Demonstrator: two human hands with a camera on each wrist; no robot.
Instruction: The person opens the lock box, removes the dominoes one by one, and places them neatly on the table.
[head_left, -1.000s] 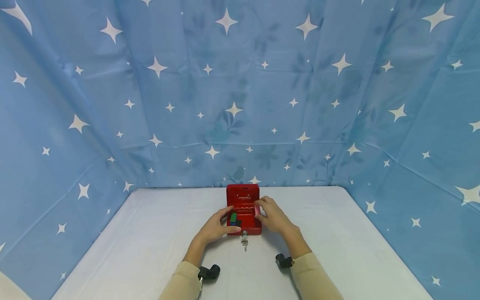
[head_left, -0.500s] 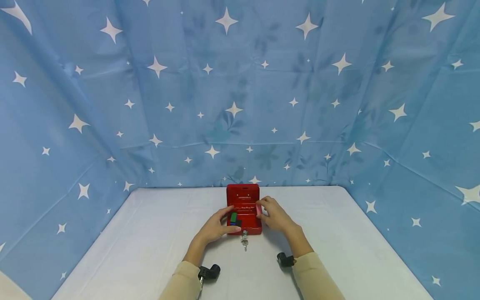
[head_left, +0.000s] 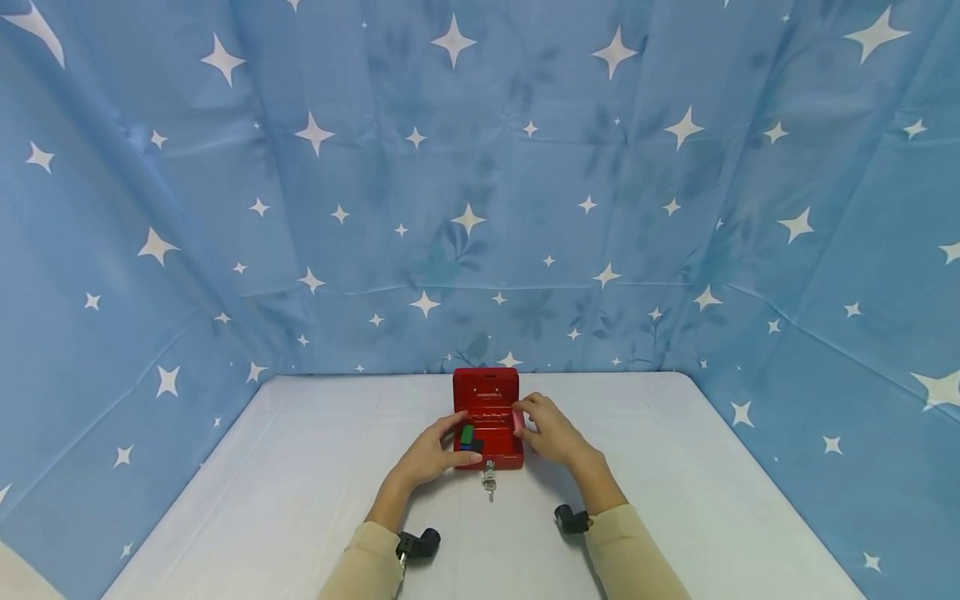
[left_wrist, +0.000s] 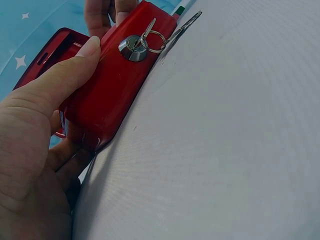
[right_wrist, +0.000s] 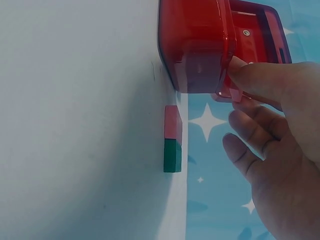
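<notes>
A red cash box (head_left: 508,462) stands with its lid raised, keys (head_left: 490,483) hanging from the front lock. My left hand (head_left: 426,457) grips the box's left side; in the left wrist view its thumb (left_wrist: 70,75) lies on the front wall. Inside, at the left, are a green block (head_left: 467,437) and blue and dark pieces, partly hidden by the thumb. At the box's right rim, my right hand (head_left: 551,433) pinches a pink block (head_left: 517,419) between thumb and fingers. The right wrist view shows only a sliver of that block beneath the thumb.
A pink block (right_wrist: 172,122) and a green block (right_wrist: 172,156) lie on the white table beside the box's right side, hidden from the head view. A blue starry curtain (head_left: 480,250) hangs behind and at both sides of the table.
My right hand has shifted slightly to the right with the pink block, then held nearly still. The left hand and the box have not visibly moved.
</notes>
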